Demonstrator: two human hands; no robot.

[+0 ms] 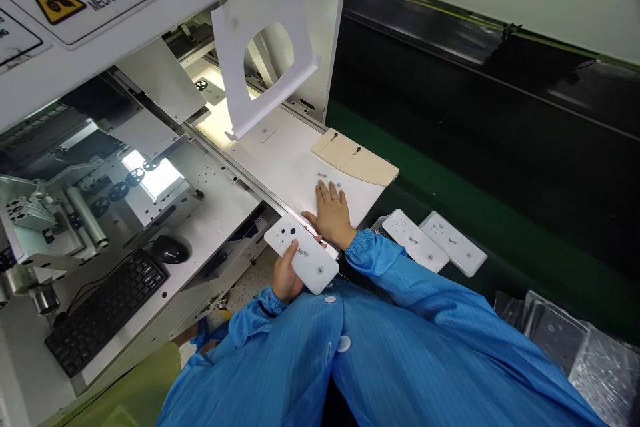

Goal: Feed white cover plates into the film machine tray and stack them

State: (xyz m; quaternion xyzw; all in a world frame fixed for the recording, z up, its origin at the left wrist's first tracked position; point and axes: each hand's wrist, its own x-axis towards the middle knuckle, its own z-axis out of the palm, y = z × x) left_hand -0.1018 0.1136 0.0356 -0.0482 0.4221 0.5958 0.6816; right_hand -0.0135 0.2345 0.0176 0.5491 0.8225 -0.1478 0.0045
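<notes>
My left hand (287, 275) grips a white phone back cover (313, 260) by its near edge, thumb on top. The cover has black camera holes at one end, dark lettering and a small round emblem. My right hand (333, 215) rests flat with fingers apart on the white work surface (290, 159), just beyond the held cover. Dark printed marks like those on the cover show past its fingertips; whether another white cover lies under it, I cannot tell. A beige board (355, 157) with two dark slots lies beyond my right fingertips.
Stacked white phone covers (415, 240) and another pile (454, 243) stand right on the dark green belt (425, 173). Clear plastic trays (555, 333) lie lower right. A white sheet with a hole (305, 60) hangs from the machine. Left are a keyboard (107, 310) and mouse (170, 249).
</notes>
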